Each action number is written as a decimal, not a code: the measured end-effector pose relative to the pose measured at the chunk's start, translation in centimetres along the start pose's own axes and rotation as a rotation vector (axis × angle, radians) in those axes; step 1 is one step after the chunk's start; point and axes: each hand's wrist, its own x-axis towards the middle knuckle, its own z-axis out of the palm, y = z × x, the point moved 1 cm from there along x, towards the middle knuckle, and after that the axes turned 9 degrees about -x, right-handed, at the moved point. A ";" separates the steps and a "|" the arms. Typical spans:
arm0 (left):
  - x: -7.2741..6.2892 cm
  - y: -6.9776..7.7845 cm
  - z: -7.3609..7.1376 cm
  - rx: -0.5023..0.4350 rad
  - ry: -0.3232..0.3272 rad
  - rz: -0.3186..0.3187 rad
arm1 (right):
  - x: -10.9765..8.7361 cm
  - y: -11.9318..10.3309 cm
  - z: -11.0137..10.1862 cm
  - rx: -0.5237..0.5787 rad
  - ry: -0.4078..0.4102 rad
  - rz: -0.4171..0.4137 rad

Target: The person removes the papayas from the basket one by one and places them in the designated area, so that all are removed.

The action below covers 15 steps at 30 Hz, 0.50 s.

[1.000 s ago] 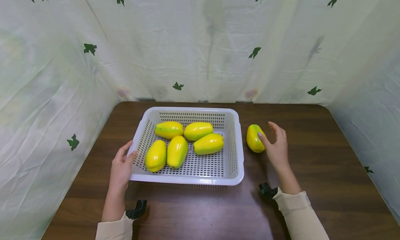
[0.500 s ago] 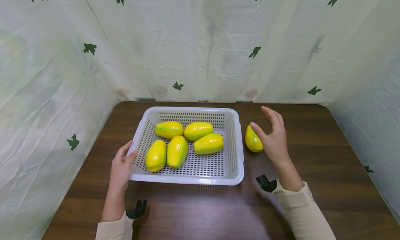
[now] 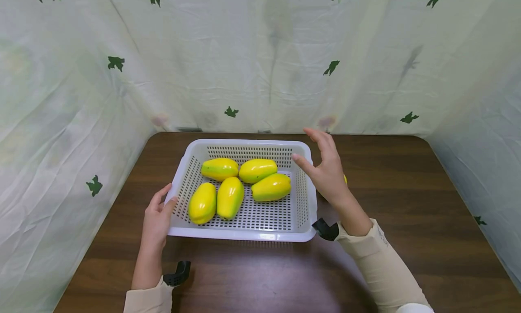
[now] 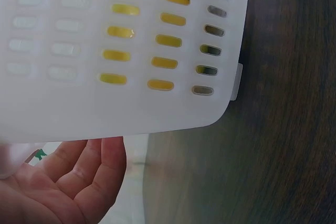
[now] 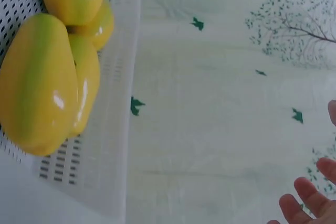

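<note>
Five papaya-like fruits (image 3: pixel 230 198): are lying inside the white perforated basket (image 3: pixel 243 234).
Left hand (image 3: pixel 158 215): is pinching the basket's left rim between thumb and fingers.
Right hand (image 3: pixel 327 170): is hovering by the right rim, thumb and fingers standing wide apart.
Yellow sliver (image 3: pixel 345 179): is showing behind the right hand, probably another fruit on the table (image 3: pixel 407 204).

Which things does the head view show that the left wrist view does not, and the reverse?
Only the head view: the right hand, five whole yellow fruits inside the white basket, and a yellow sliver by the right wrist.
Only the left wrist view: the basket's slotted outer face, close up, with yellow showing through some slots.
Both: the left hand at the basket's rim, the wooden table and patterned cloth.
</note>
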 end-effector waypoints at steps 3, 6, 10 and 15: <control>0.0 0.0 0.0 -0.006 0.001 -0.004 | 0.3 1.4 1.4 0.012 -0.033 0.004; 0.0 0.0 0.0 -0.010 0.004 -0.008 | 0.6 2.2 2.7 0.008 -0.068 0.010; 0.0 0.0 0.0 -0.012 0.007 -0.014 | 0.8 2.6 4.0 0.006 -0.115 0.026; 0.1 -0.1 -0.1 -0.009 0.009 -0.017 | 1.1 3.1 5.3 0.008 -0.186 0.089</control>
